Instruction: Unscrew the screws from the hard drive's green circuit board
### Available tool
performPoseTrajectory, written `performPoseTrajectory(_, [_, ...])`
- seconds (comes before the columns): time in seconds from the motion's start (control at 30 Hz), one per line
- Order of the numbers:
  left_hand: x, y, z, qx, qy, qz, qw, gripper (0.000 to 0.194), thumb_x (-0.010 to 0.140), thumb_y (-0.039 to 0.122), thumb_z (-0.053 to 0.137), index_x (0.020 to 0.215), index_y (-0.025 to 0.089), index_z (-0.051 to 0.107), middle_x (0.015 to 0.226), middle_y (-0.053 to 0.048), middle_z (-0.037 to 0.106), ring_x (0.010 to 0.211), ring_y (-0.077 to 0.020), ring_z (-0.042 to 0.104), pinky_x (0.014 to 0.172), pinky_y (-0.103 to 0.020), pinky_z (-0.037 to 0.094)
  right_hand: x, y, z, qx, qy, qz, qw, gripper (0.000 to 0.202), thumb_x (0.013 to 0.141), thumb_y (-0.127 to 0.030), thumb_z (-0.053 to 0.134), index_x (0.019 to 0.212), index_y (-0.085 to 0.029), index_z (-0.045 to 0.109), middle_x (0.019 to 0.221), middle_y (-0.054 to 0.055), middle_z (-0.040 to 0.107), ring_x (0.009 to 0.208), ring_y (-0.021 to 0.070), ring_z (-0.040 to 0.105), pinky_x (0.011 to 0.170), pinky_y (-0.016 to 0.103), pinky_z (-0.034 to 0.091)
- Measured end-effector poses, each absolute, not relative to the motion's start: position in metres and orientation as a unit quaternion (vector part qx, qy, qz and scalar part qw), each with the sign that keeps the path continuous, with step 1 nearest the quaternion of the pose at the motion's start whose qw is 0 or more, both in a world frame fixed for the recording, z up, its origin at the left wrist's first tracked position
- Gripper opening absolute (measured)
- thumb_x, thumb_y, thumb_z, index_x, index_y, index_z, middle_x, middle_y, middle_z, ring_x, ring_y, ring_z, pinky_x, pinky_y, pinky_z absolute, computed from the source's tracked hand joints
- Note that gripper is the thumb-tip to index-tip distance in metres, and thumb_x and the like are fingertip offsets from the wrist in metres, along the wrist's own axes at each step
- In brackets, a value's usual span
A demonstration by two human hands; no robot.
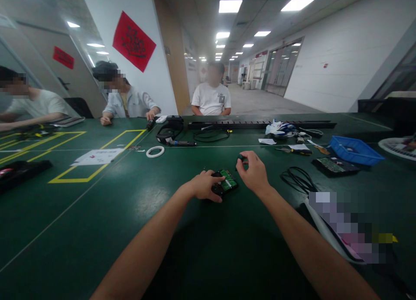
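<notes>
The fingers of the left hand (pixel 204 185) are closed on a green board (pixel 230 182) with a black part, just below the middle of the frame; from far off, I guess they press it so it won't slide on the counter (pixel 146 235). The right hand (pixel 255 172) has finger and thumb pinched on a dark bit (pixel 239 158), too small for me to name; I think just the tips suit it. The left hand hides some of the board from me. A looped black cable (pixel 297 178) lies beside the right arm and might snag it. Toward the upper right sit another board (pixel 336 165), a blue tray (pixel 372 160) and a screwdriver (pixel 300 151).
</notes>
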State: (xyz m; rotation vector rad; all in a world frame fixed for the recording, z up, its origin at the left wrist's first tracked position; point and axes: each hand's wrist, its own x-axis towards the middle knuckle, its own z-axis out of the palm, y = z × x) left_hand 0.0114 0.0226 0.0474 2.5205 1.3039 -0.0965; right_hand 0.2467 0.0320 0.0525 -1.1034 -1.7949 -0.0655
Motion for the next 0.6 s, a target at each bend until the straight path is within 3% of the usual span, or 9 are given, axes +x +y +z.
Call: performPoseTrajectory(0.6, [0.0115,0.0211,0.0491,0.879,0.452,-0.037,0.147,0.101,0.066,0.077,0.068,0.152,0.036,0.035,0.154,-0.012,0.031,0.132,-0.0408,0.041,0.109,-0.051,0.032,0.2470,0.0341,0.0487,-0.455,-0.737,-0.035,0.499,0.019,0.092,-0.032,0.056,0.108,-0.021,0.056,0.106,0.010,0.063,0.089,0.0236,0.063,0.077,0.039,0.055])
